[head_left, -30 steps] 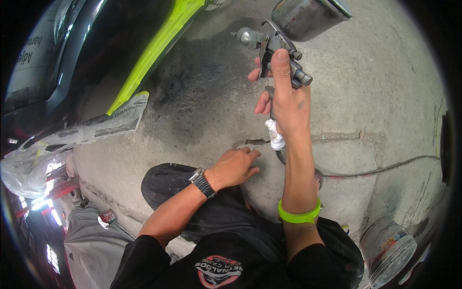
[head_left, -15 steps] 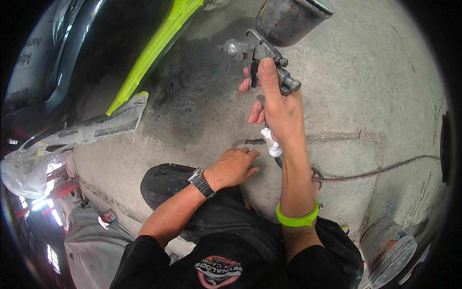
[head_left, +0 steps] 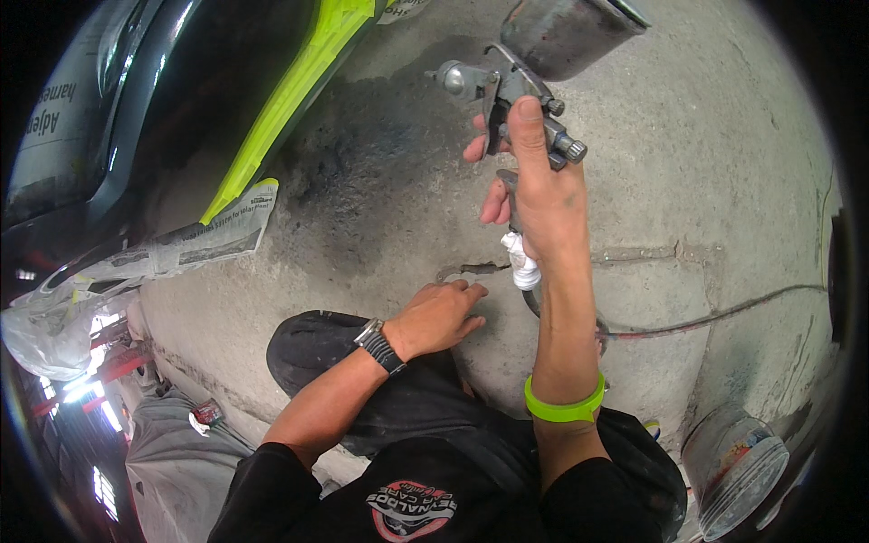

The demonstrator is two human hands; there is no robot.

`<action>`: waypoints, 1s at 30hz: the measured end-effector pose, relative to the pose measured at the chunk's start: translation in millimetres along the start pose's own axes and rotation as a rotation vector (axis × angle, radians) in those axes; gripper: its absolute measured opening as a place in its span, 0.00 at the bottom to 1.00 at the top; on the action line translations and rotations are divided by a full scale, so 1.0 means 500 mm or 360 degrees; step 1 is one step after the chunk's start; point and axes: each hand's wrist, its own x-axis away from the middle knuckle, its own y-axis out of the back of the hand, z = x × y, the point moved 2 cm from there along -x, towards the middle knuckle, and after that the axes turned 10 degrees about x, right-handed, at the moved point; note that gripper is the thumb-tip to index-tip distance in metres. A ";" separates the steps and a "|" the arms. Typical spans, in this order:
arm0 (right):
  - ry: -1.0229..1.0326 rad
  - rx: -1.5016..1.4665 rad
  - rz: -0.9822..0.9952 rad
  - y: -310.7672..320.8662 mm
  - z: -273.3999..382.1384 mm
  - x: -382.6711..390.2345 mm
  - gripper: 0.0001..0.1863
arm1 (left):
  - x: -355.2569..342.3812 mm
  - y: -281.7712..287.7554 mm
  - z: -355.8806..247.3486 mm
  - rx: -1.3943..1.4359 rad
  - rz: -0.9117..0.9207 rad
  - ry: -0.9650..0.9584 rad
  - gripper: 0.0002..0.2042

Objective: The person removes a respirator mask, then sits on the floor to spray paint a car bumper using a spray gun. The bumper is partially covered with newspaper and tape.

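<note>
Facing taped edge (head_left: 282, 109), spray gun (head_left: 522, 85) apart

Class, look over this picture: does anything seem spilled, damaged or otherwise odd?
A dark, blotchy stain stands out against the mostly pale concrete floor; near the left hand, a dark, ragged crack interrupts its surface.

Wearing black short-sleeved shirt (head_left: 493, 489) | showing rounded red-and-white emblem (head_left: 412, 512) | sporting silver-cased, black-strapped wristwatch (head_left: 381, 347), left | sporting neon-yellow wristband (head_left: 564, 407), right | wearing black trousers (head_left: 308, 348)

Paint workshop: spray gun (head_left: 525, 85), masked bodywork (head_left: 204, 113)
</note>
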 end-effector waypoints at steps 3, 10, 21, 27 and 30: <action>0.0016 0.0019 0.0016 -0.008 -0.002 -0.001 0.41 | -0.001 0.001 -0.003 -0.0005 -0.0033 -0.0064 0.19; -0.0046 0.0060 0.0052 -0.024 -0.004 0.014 0.40 | -0.001 0.000 0.001 -0.0070 0.0034 0.0014 0.19; 0.0016 0.0112 0.0076 -0.040 -0.015 0.016 0.40 | 0.003 -0.004 0.001 -0.0111 0.0023 0.0038 0.19; -0.0072 0.0077 0.0195 -0.055 -0.026 0.035 0.38 | 0.002 -0.001 -0.005 -0.0121 0.0115 0.0059 0.20; -0.0080 0.0109 0.0308 -0.063 -0.033 0.044 0.38 | 0.005 -0.010 0.001 -0.0170 0.0167 0.0086 0.21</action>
